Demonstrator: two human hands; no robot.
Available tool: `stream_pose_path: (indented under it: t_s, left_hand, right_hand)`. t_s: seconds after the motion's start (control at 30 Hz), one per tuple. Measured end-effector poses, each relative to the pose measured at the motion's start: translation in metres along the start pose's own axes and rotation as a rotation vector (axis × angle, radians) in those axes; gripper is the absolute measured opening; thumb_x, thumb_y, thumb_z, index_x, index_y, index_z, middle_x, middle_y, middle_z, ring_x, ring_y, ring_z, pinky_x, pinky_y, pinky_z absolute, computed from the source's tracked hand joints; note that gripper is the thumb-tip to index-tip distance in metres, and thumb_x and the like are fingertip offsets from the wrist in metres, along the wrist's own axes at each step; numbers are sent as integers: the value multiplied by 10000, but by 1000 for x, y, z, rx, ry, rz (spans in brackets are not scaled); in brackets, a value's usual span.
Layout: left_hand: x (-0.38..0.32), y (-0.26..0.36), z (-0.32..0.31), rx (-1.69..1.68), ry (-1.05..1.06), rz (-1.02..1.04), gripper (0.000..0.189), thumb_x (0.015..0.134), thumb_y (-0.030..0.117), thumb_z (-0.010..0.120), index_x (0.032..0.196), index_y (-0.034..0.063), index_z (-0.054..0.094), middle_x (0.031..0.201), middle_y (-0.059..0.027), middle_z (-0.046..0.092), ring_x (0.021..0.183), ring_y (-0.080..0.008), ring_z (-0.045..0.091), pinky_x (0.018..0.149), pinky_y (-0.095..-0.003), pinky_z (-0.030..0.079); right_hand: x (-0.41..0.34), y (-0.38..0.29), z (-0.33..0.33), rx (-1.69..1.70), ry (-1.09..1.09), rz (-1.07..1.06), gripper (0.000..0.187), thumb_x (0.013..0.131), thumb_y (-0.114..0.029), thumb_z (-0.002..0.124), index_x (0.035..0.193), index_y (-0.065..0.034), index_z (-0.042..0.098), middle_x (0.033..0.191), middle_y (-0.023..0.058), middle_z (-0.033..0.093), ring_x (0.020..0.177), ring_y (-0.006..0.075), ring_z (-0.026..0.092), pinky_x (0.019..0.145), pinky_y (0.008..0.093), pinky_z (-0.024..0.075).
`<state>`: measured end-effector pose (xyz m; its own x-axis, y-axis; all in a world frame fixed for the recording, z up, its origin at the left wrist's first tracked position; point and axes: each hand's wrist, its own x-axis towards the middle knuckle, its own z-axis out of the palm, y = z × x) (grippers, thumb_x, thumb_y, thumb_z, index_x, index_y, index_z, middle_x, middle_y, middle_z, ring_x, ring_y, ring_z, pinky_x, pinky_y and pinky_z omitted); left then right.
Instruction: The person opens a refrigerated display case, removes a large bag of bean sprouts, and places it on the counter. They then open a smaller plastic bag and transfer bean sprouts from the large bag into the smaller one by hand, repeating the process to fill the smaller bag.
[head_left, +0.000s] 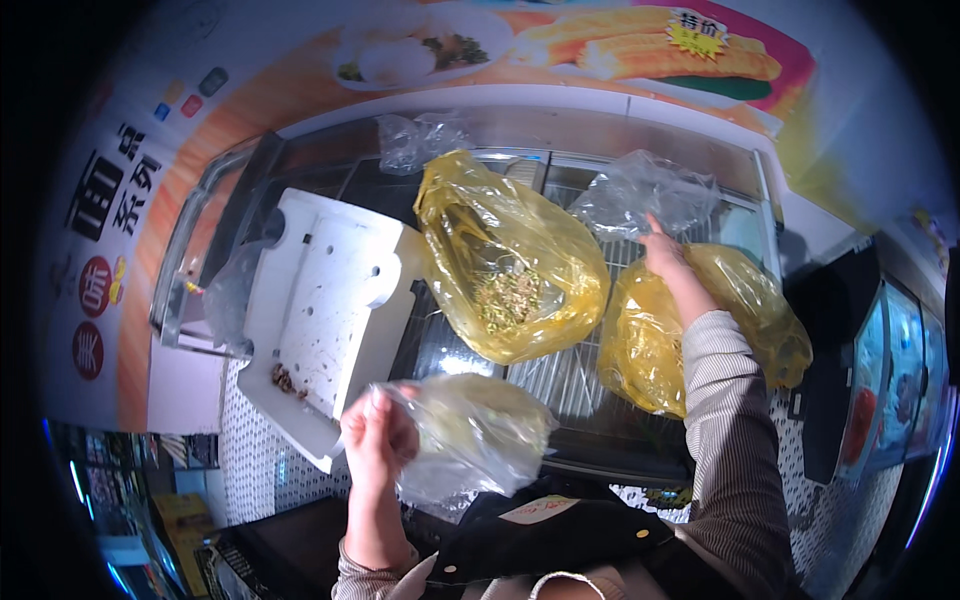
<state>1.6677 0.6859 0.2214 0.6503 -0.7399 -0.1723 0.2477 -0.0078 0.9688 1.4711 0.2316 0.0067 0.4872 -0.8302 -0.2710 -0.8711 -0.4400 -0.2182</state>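
Observation:
My left hand (379, 431) grips the rim of a clear plastic bag (480, 435) with pale contents, held up in front of my apron. My right hand (663, 251) reaches forward to a crumpled clear plastic bag (645, 191) at the back right; whether its fingers grip the film I cannot tell. Under my right forearm lies a yellow plastic bag (645, 352). Between my hands, farther back, an open yellow bag (555, 330) shows a heap of small green and pale sprout-like pieces (506, 300) inside.
A white foam box (319, 277) with brown scraps at its near end stands on the left of the glass-topped display case (457, 341). Another clear bag (420, 139) lies at the back. A glass side panel (187, 255) edges the left. At the far right is a black appliance (832, 360).

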Motion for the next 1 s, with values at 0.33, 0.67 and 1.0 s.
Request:
stream_pose_path:
  t_s: [0.33, 0.67, 1.0]
  left_hand:
    - [82, -99, -96, 675, 265, -29, 322, 956, 274, 598, 1150, 23, 656, 787, 10, 567, 652, -79, 530, 598, -222, 479]
    - [340, -1, -24, 1208, 9, 593, 186, 823, 105, 627, 993, 53, 682, 1377, -195, 442, 1244, -403, 457, 999, -409, 432]
    - [559, -94, -13, 1732, -60, -128, 461, 927, 262, 468, 1386, 229, 501, 1601, -73, 96, 1455, -383, 94, 1088, -656, 159]
  right_hand:
    - [24, 35, -101, 938, 520, -306, 329, 845, -73, 668, 1157, 13, 608, 908, 118, 708, 776, 120, 652, 694, 246, 493]
    - [-48, 24, -70, 484, 374, -277, 322, 809, -27, 676, 1127, 3, 642, 1535, 183, 246, 1098, 274, 595, 845, 352, 521]
    - [-312, 3, -43, 324, 506, -129, 372, 796, 53, 661, 1150, -47, 602, 1286, 190, 533, 1053, 216, 614, 817, 298, 528]
